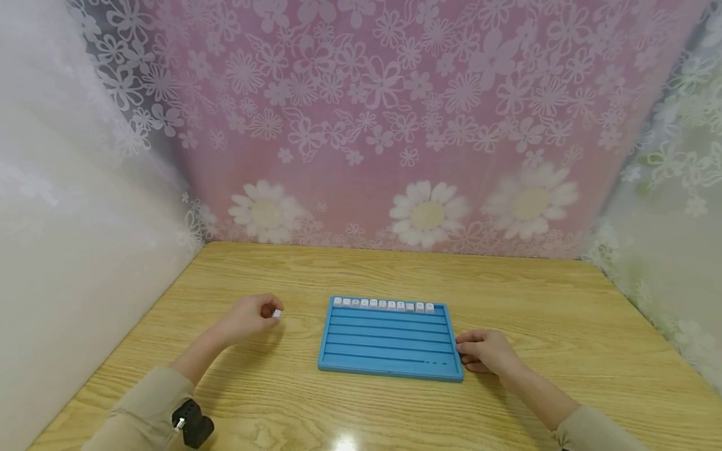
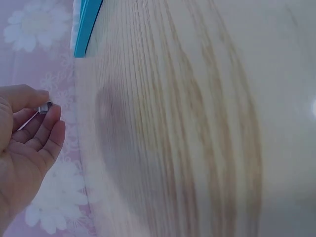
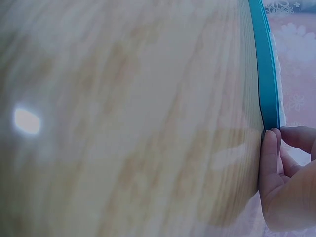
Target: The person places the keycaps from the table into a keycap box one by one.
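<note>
My left hand (image 1: 248, 321) is raised over the table left of the tray, pinching a small white keycap (image 1: 277, 313) between thumb and fingertips. The left wrist view shows the same keycap (image 2: 45, 107), with a dark part on one side. A blue ridged tray (image 1: 389, 346) lies flat on the table. Along its top groove stands a row of several white keycaps (image 1: 382, 305) with dark marks too small to read; the row stops a little short of the right end. At the tray's right edge, my right hand (image 1: 486, 352) grips the rim with thumb and fingers.
The wood-grain table (image 1: 361, 413) reaches back to a pink flowered curtain (image 1: 361, 125). Pale curtains hang at the left and right sides. A black device (image 1: 193, 423) is strapped at the left wrist, over a beige sleeve.
</note>
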{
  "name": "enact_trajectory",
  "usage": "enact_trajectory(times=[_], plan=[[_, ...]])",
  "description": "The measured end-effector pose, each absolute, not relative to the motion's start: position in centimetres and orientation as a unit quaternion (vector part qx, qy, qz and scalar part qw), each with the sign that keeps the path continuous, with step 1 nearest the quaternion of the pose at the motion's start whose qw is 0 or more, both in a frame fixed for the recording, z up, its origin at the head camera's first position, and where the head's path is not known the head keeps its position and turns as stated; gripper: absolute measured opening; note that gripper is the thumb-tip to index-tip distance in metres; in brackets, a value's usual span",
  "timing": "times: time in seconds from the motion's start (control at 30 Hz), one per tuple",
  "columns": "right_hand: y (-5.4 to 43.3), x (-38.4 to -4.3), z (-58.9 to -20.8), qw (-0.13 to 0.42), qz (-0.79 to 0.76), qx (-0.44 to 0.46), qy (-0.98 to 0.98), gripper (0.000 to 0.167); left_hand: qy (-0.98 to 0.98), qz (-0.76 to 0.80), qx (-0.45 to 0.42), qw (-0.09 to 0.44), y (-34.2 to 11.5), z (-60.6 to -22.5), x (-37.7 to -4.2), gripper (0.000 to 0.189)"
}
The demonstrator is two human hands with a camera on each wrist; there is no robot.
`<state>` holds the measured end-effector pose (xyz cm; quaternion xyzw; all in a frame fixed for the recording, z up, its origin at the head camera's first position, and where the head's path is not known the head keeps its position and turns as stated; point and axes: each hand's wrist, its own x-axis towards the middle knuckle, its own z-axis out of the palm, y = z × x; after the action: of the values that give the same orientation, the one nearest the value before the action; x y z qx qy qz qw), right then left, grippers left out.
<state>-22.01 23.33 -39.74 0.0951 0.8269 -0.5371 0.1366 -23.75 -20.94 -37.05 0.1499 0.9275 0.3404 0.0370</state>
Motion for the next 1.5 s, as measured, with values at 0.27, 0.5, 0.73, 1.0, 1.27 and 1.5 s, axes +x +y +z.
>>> enact_trajectory(times=[0.27, 0.5, 0.73, 1.0, 1.27, 1.5], plan=[[23.4, -22.1, -39.9, 0.138, -0.538, 0.094, 0.827, 0.025, 0.916, 0.364, 0.163, 0.037, -19.7, -37.0, -24.0, 0.013], [23.4, -22.1, -40.0, 0.136, -0.539, 0.09, 0.826, 0.027, 0.912, 0.366, 0.181, 0.031, -18.8, -37.0, -24.3, 0.01], [23.6, -22.0, -40.0, 0.135, -0.538, 0.09, 0.827, 0.027, 0.911, 0.353, 0.212, 0.024, -17.9, -36.8, -24.5, 0.023], [23.5, -22.0, -40.1, 0.132, -0.536, 0.087, 0.829, 0.026, 0.904, 0.366, 0.22, 0.025, -16.3, -36.8, -24.8, 0.023], [23.5, -21.9, -40.1, 0.128, -0.534, 0.082, 0.832, 0.028, 0.899, 0.375, 0.223, 0.032, -13.5, -36.4, -25.1, 0.023], [23.6, -22.0, -40.0, 0.125, -0.536, 0.076, 0.831, 0.028, 0.899, 0.39, 0.197, 0.034, -11.4, -36.2, -25.4, 0.025]])
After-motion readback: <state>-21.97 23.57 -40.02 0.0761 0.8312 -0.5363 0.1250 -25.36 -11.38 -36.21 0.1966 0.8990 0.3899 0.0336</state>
